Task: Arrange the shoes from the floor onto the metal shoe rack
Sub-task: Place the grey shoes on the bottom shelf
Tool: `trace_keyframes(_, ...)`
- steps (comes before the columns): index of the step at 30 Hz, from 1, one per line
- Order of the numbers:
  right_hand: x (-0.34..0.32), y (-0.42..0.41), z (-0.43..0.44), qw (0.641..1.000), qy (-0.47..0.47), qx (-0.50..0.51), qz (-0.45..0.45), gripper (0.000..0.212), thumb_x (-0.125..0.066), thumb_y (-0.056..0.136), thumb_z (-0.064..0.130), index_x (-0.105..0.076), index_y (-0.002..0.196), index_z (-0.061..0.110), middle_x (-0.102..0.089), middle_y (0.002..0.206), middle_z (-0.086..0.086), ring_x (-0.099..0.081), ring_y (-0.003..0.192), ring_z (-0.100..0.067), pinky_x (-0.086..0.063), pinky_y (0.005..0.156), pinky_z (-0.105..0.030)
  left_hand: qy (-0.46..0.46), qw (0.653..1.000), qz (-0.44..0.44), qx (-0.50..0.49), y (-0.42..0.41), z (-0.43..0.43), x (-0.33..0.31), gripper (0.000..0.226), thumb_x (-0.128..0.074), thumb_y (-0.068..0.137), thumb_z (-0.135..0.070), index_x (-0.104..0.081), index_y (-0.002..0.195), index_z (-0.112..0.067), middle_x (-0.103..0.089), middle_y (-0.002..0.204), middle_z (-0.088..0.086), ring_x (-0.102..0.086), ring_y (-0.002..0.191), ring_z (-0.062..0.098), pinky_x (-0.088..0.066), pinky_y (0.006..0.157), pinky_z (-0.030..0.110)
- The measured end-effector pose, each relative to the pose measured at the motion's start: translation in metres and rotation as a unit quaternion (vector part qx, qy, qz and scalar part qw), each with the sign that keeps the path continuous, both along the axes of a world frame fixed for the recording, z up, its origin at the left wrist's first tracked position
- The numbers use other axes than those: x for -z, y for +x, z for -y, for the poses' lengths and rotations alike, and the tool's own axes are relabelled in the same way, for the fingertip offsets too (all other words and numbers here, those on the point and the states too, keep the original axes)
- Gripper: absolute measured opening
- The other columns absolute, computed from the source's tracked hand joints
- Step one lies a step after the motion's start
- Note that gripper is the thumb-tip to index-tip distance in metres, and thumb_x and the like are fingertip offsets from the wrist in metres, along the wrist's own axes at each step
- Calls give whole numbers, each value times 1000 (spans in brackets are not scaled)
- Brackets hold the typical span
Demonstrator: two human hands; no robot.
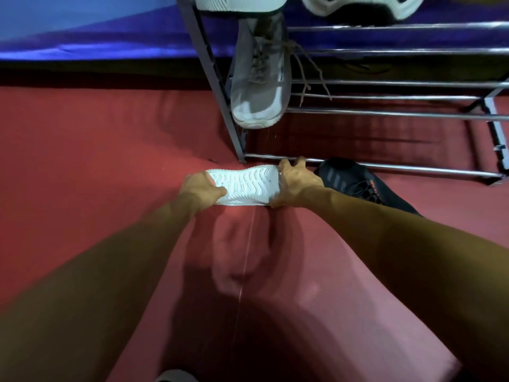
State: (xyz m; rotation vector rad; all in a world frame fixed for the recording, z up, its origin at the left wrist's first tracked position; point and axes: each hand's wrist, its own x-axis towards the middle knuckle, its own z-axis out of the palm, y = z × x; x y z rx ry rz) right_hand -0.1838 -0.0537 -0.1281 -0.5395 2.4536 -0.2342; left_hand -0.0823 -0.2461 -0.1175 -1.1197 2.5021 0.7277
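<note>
A shoe with a white ribbed sole (246, 186) lies sole-up on the red floor, just in front of the metal shoe rack (385, 113). My left hand (199, 190) grips one end of it and my right hand (296, 183) grips the other end. A grey lace-up sneaker (259, 86) sits on a rack shelf at the left, toe pointing toward me, laces hanging loose. A black shoe with orange marks (355, 183) lies on the floor to the right of my right hand, partly behind my forearm.
Two more light-soled shoes (358, 5) rest on a higher shelf at the top edge. The rack's lowest bar (399, 166) runs just behind my hands. A blue wall (82, 23) stands behind. A grey object (176, 376) shows at the bottom edge.
</note>
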Motion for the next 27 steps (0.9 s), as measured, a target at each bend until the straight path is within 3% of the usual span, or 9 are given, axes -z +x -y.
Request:
trace_keyframes(3, 3, -1, -2, 1000, -4, -23, -11, 104, -90, 59, 46, -33, 143, 23, -25, 147, -14, -58, 117, -37, -50, 94, -45, -23, 999, 6, -34, -2, 3, 3, 47, -73, 79, -36, -61, 119, -13, -60, 128, 16, -48, 126, 32, -42, 98, 31)
trace_keyframes(7, 2, 3, -9, 997, 0, -63, -41, 83, -77, 73, 44, -34, 141, 24, -38, 138, -10, -61, 115, -34, -49, 91, -44, -22, 998, 35, -50, -1, 3, 3, 68, -67, 62, -49, -58, 123, -20, -54, 135, 15, -44, 130, 34, -41, 108, 40)
trace_keyframes(10, -9, 1, -14, 998, -2, -63, 1, 93, -86, 61, 47, -40, 138, 25, -42, 130, -9, -61, 110, -34, -52, 92, -43, -32, 998, 36, -31, 0, -1, -4, 64, -72, 71, -43, -57, 128, -18, -51, 136, 19, -41, 133, 33, -40, 108, 37)
trace_keyframes(14, -28, -2, -23, 996, 1, -91, 7, 89, -87, 56, 52, -47, 128, 20, -53, 125, -8, -60, 107, -29, -54, 91, -39, -44, 997, 56, 44, 3, -8, -16, 57, -77, 72, -32, -59, 125, -24, -49, 132, 14, -45, 127, 30, -42, 105, 34)
trace_keyframes(18, -51, 2, -40, 997, -23, -78, 16, 86, -86, 62, 52, -52, 133, 16, -62, 122, 1, -61, 109, -21, -53, 92, -33, -111, 966, 117, 200, 11, -36, -30, 78, -83, 66, -39, -50, 135, -26, -47, 134, 10, -49, 124, 31, -44, 103, 40)
trace_keyframes(21, -72, 9, -55, 996, -36, -65, 41, 79, -85, 65, 54, -62, 126, 10, -68, 117, -2, -65, 106, -23, -55, 92, -33, -136, 946, 98, 278, 17, -59, -35, 83, -83, 67, -45, -46, 140, -30, -49, 135, 6, -50, 124, 30, -40, 99, 41)
trace_keyframes(24, -95, 22, -78, 996, -44, -63, 56, 66, -85, 65, 54, -68, 110, 9, -69, 104, -2, -66, 98, -23, -55, 77, -29, -172, 921, 79, 339, 31, -81, -44, 73, -80, 71, -47, -48, 134, -31, -52, 129, 3, -51, 120, 29, -40, 95, 41)
trace_keyframes(27, -109, 28, -96, 995, -66, -45, 59, 49, -85, 65, 52, -69, 91, 13, -60, 79, 3, -58, 76, -19, -44, 56, -26, -162, 917, 54, 361, 35, -92, -52, 63, -76, 71, -43, -51, 128, -31, -56, 122, 3, -55, 112, 29, -47, 91, 39)
